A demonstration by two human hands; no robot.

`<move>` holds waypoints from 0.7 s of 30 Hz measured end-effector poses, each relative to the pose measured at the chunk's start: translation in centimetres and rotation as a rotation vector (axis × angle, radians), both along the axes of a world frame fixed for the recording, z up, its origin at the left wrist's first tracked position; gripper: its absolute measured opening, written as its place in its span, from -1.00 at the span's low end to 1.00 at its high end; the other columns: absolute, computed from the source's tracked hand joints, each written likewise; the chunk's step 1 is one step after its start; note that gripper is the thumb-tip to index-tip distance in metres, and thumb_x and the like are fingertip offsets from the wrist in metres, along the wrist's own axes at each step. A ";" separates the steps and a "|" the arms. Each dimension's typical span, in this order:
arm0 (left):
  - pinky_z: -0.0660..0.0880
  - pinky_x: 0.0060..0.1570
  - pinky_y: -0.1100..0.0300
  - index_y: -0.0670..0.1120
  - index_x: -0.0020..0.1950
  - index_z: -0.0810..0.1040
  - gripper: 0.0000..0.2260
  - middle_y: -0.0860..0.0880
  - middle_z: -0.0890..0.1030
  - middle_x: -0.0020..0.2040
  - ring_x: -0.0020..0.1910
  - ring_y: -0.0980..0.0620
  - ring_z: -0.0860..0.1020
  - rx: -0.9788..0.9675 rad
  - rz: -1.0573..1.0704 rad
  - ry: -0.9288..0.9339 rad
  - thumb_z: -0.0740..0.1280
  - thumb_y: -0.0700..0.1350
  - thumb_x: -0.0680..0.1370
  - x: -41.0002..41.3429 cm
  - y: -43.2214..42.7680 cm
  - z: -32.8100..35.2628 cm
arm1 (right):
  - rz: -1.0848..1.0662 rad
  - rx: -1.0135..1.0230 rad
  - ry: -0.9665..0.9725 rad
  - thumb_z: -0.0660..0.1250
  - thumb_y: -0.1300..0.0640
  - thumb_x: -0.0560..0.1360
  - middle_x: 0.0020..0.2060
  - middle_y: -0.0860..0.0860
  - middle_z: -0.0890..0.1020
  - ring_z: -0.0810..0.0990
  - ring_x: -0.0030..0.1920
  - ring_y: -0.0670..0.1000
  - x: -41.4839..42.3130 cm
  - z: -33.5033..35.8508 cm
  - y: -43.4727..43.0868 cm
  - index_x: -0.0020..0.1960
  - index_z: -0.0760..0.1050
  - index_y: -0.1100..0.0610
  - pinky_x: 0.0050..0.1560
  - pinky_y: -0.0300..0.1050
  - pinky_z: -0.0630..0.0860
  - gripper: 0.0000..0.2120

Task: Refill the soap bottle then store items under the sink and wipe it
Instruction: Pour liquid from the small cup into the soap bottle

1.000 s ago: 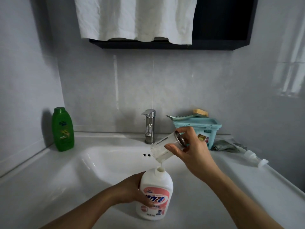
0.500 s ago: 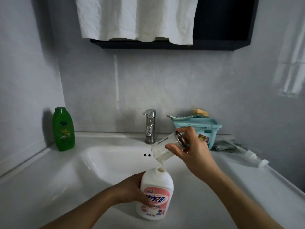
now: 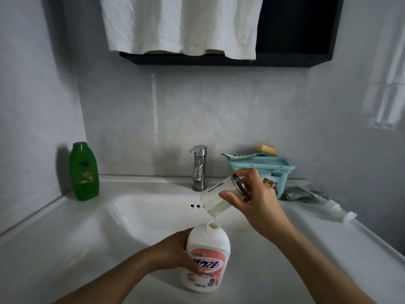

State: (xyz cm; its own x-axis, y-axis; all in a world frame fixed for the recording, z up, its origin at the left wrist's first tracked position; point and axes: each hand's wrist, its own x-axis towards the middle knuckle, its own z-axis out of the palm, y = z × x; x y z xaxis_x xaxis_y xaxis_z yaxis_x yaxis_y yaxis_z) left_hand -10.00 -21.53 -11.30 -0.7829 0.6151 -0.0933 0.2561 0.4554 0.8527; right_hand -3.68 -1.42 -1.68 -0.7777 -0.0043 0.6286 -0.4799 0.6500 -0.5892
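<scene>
Tilted jar (image 3: 219, 197) over soap bottle (image 3: 207, 260) mouth, bottle on sink (image 3: 306, 260) ledge

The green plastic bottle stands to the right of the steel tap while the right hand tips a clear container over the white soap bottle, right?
No. In the head view the green plastic bottle stands to the left of the steel tap; the right hand does tip the clear container over the white soap bottle.

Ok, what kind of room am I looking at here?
Most likely a home bathroom: a white washbasin with a steel tap, a green bottle on its ledge, and a white towel hanging over the dark cabinet above.
</scene>
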 end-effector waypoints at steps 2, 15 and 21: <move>0.53 -0.04 0.38 0.09 0.25 0.48 -0.39 0.09 0.67 0.09 0.05 0.23 0.61 -0.001 -0.001 -0.002 0.55 -0.32 0.31 0.0 0.0 0.0 | 0.003 -0.001 -0.007 0.33 -0.22 0.27 -0.14 -0.31 0.44 0.45 -0.12 -0.36 -0.1 0.0 0.0 0.05 0.26 -0.13 -0.23 -0.61 0.36 -0.55; 0.52 -0.05 0.39 0.12 0.21 0.49 -0.42 0.12 0.67 0.08 0.04 0.25 0.61 -0.018 -0.002 0.000 0.56 -0.28 0.31 0.2 0.0 0.3 | -0.002 -0.009 0.012 0.33 -0.25 0.25 -0.14 -0.23 0.50 0.49 -0.12 -0.31 -0.2 -0.2 0.1 0.04 0.27 -0.14 -0.21 -0.57 0.39 -0.55; 0.54 0.01 0.34 0.14 0.21 0.49 -0.41 0.12 0.67 0.09 0.06 0.23 0.61 -0.014 0.004 -0.001 0.56 -0.28 0.30 0.1 0.0 0.2 | -0.007 0.011 0.009 0.32 -0.24 0.27 -0.13 -0.22 0.49 0.47 -0.13 -0.33 -0.3 -0.3 0.2 0.06 0.26 -0.12 -0.22 -0.59 0.37 -0.54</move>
